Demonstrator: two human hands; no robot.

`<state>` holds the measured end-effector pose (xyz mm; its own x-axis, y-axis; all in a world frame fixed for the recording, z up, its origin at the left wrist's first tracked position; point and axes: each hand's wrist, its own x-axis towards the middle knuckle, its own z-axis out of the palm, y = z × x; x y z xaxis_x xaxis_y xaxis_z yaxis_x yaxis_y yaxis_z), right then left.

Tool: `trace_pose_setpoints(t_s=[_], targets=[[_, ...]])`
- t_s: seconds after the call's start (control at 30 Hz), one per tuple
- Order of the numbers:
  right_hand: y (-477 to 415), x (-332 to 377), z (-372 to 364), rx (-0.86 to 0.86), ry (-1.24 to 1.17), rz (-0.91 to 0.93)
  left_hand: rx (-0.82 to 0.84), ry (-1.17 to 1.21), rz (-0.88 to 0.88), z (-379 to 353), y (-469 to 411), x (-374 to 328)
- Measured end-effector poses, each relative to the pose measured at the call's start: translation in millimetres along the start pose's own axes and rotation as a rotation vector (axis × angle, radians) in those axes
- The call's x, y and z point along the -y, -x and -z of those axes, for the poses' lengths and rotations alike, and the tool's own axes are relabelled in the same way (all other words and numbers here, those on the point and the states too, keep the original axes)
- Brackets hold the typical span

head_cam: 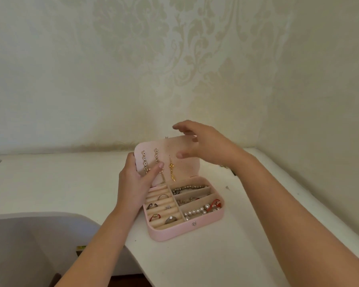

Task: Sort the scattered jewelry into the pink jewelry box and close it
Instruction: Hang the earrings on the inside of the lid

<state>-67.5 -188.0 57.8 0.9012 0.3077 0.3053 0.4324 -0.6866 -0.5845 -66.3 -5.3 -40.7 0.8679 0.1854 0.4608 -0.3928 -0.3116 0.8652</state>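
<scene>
Two hands work at a pink jewelry box (170,230) that sits open just right of the frame's centre on a white table (60,183). Its lid (182,166) stands nearly upright at the back.

The left hand (133,183) grips the lid's left edge, with the fingers wrapped behind it and the thumb pressed on the pale inner face. The right hand (207,146), slightly blurred, is spread wide at the lid's upper right corner, with the forefinger above the top edge and the thumb in front of the panel. I cannot tell whether it touches the lid.

Three earrings hang on the inner face of the lid: a pair of crystal drop earrings (144,162) on the left, by the left thumb, and one gold earring (171,168) near the middle.

In the tray, the ring rolls on the left hold several rings (170,219). On the right are three long compartments:
- The upper one holds a beaded bracelet (189,187).
- The middle one holds a thin chain with a bit of red.
- The lower one holds a pearl bracelet (195,212) tangled with a red cord (215,204).

A small snap stud (193,224) shows on the front wall of the box.

A patterned cream wall (112,69) fills the upper frame. A pale rounded object (39,235) sits in the lower left.
</scene>
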Motion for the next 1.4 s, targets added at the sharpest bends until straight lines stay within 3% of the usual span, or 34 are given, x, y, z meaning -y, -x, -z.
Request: trace_pose_setpoints(t_s=[0.13,0.27,0.4,0.57,0.8,1.4], targets=[[25,-16,47,0.005,-0.095,-0.098,0.027,0.036,0.014,0,0,0],[56,-56,78,-0.067,0.028,-0.303,0.056,0.065,0.008,0,1,1],[77,-81,71,0.031,0.128,-0.415,0.07,0.079,0.017,0,0,3],[80,-89,34,0.128,0.144,-0.414,0.062,0.072,0.031,0,-1,4],[73,-89,12,0.065,0.159,-0.339,0.059,0.086,0.066,1,-2,6],[69,-80,3,0.245,0.606,-0.399,0.066,0.119,0.049,1,2,2]])
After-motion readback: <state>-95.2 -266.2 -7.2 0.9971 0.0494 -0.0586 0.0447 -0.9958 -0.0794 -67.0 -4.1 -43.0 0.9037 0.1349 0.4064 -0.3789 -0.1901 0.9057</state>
